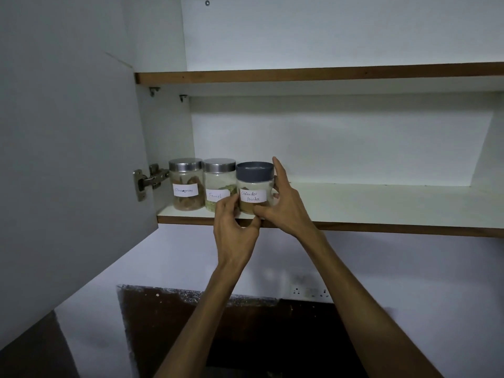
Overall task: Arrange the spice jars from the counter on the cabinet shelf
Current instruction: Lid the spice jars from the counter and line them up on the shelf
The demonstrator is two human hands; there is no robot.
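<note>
Three labelled spice jars stand in a row at the left end of the lower cabinet shelf (381,205). The cinnamon jar (187,184) and the fennel jar (219,184) have steel lids. To their right, the coriander powder jar (255,186) has a grey lid. My right hand (283,205) wraps this jar from the right, thumb under its label and forefinger raised beside the lid. My left hand (234,227) touches its lower left side, fingers between it and the fennel jar.
The open cabinet door (68,159) hangs at the left on a hinge (152,178). An upper shelf (327,73) runs above. The lower shelf extends bare to the right of the jars. Below are a wall socket (311,291) and a dark counter backing (231,331).
</note>
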